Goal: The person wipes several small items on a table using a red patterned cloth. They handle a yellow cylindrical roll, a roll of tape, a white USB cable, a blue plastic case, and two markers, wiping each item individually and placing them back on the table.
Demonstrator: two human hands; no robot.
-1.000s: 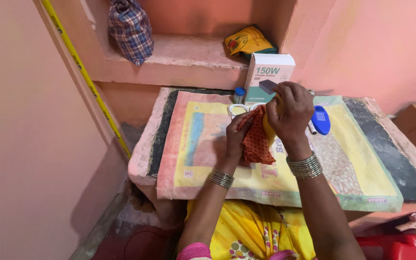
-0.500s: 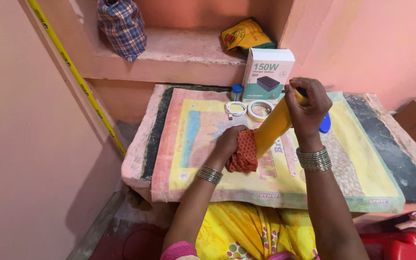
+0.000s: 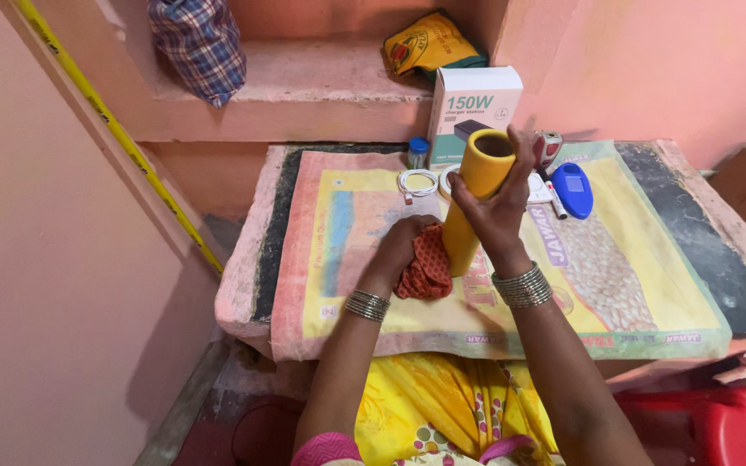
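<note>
My right hand (image 3: 496,211) grips a yellow tube (image 3: 475,192), held nearly upright with its open end up and its lower end near the printed sack cloth (image 3: 632,285) that covers the stone table. My left hand (image 3: 405,244) presses a bunched red patterned cloth (image 3: 427,269) against the lower part of the tube. Metal bangles ring both wrists.
Behind the tube stand a white and green box (image 3: 468,108), a small blue-capped jar (image 3: 418,153), a coiled white cable (image 3: 416,182) and a tape roll. A blue device (image 3: 572,190) and a pen lie to the right. A checked bag (image 3: 199,43) and yellow packet (image 3: 425,43) sit on the ledge.
My right hand has swung the yellow tube from a slant to nearly upright. My left hand and the red cloth have stayed at its lower end on the table.
</note>
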